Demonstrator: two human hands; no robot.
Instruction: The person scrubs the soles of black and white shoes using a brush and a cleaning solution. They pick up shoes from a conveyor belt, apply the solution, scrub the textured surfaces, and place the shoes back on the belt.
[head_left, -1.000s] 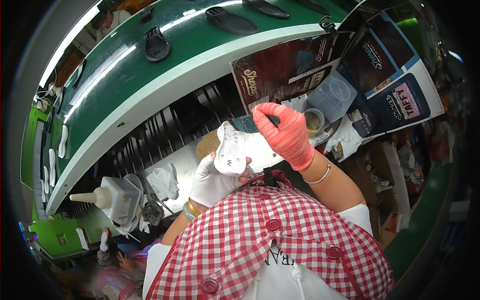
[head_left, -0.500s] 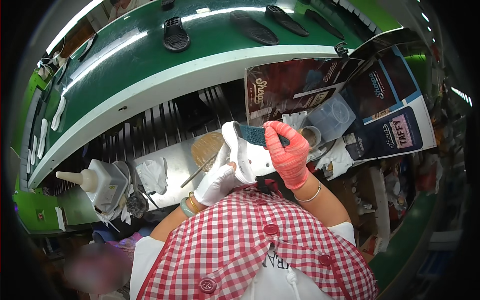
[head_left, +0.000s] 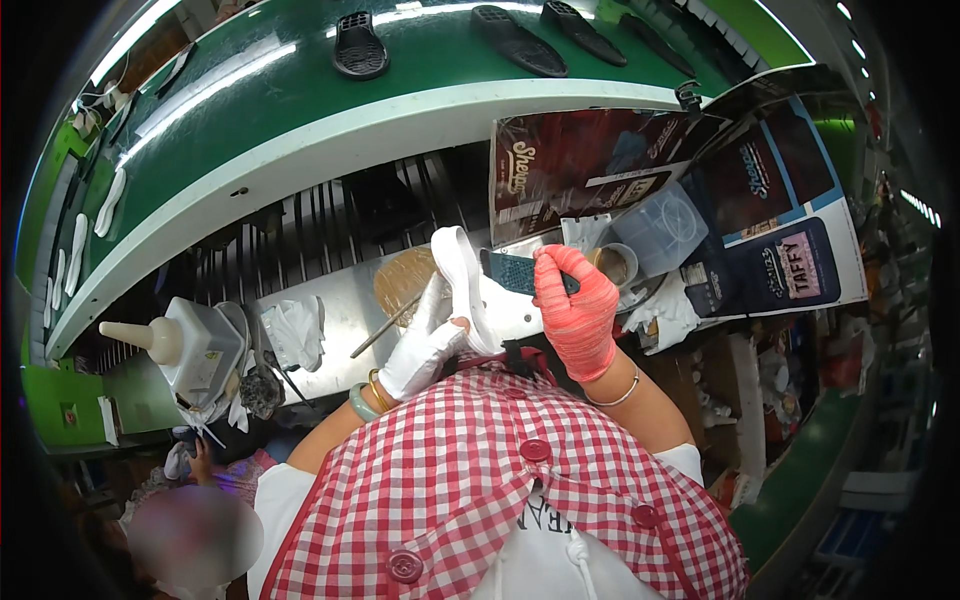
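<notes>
A white shoe sole (head_left: 460,278) stands nearly upright in my white-gloved left hand (head_left: 418,352), its thumb on the near side and its fingers along the left edge. My right hand (head_left: 580,312), in a coral knitted glove, is closed around a flat dark green tool like a brush or file (head_left: 512,271); its kind is not fully clear. The tool's free end points left, close to the sole's right edge, with a narrow gap between them. Part of the tool is hidden inside my fist.
Ahead runs a green conveyor belt (head_left: 270,105) with several black soles (head_left: 360,45) and white soles (head_left: 110,202). On the metal ledge sit a white spouted bottle (head_left: 195,350), crumpled white cloth (head_left: 293,333), a stick (head_left: 385,328), a cup (head_left: 614,264) and a clear plastic box (head_left: 658,230). Printed cardboard (head_left: 590,165) stands at right.
The sole has turned more upright and shifted left. The tool's end, which met the sole's inner edge before, is now slightly apart from it. The view has also shifted a little.
</notes>
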